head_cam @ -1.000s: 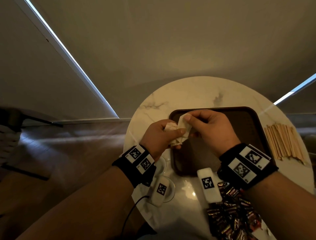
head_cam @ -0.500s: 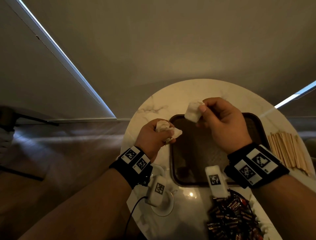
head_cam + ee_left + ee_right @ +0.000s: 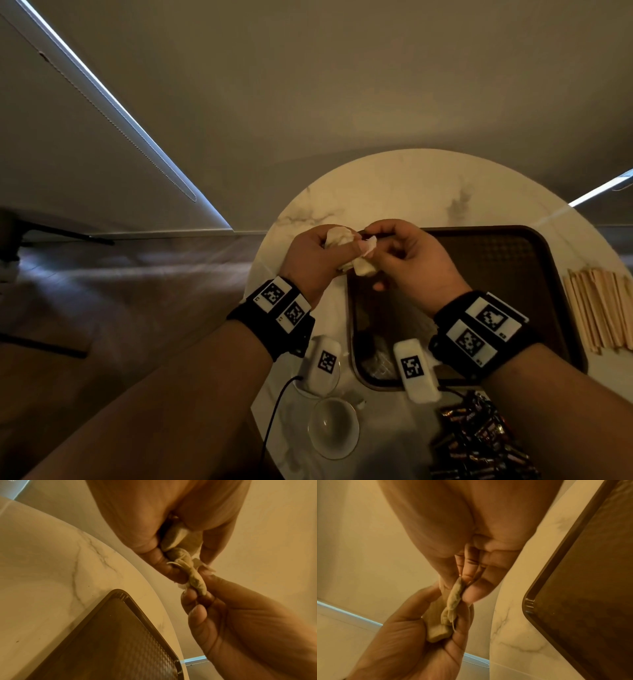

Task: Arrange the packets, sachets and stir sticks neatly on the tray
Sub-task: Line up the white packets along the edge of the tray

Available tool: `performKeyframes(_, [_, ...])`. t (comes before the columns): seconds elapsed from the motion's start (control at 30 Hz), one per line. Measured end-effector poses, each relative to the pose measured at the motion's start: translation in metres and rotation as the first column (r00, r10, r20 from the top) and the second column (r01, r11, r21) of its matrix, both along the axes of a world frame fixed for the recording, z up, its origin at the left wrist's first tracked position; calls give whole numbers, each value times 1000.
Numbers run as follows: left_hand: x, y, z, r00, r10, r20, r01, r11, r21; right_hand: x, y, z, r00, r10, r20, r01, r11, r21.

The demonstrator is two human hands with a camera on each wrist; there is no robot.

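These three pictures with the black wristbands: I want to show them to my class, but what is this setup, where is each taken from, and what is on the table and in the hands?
No machine here: a person wears cameras on the head and on both wrists. The head view looks down on a round marble table. On it lie a dark brown tray, wooden stir sticks to its right, dark shiny packets nearest the person, and a small glass dish. The wrist views look along each hand from below. The left hand grips a bunch of pale sachets; the right hand pinches one sachet of that bunch.
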State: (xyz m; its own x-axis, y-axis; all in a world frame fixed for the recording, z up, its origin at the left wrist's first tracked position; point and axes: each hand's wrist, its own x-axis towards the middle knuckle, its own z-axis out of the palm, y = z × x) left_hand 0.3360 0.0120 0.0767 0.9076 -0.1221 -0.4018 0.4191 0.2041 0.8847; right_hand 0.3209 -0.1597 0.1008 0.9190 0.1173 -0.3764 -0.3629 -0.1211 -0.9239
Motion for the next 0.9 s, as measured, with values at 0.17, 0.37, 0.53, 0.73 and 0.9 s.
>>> performKeyframes(0.17, [15, 6, -24, 996, 86, -26, -84, 995, 58, 10, -4, -19, 997, -73, -39, 76, 994, 77])
performKeyframes(0.37, [24, 18, -42, 977, 186, -105, -183, 983, 33, 40, -18, -66, 939, -313, -142, 298, 947, -119])
performKeyframes(0.53, [22, 25, -50, 968, 206, -146, -206, 978, 13, 63, -11, -109, 959, -257, -123, 202, 917, -344])
performKeyframes(0.73, [17, 29, -56, 959, 232, -163, -226, 972, 56, 72, 0, -138, 974, -201, -101, 123, 854, -506])
performKeyframes(0.9, [11, 32, -59, 959, 228, -167, -220, 974, 61, 67, 2, -139, 991, -130, -23, 91, 804, -588])
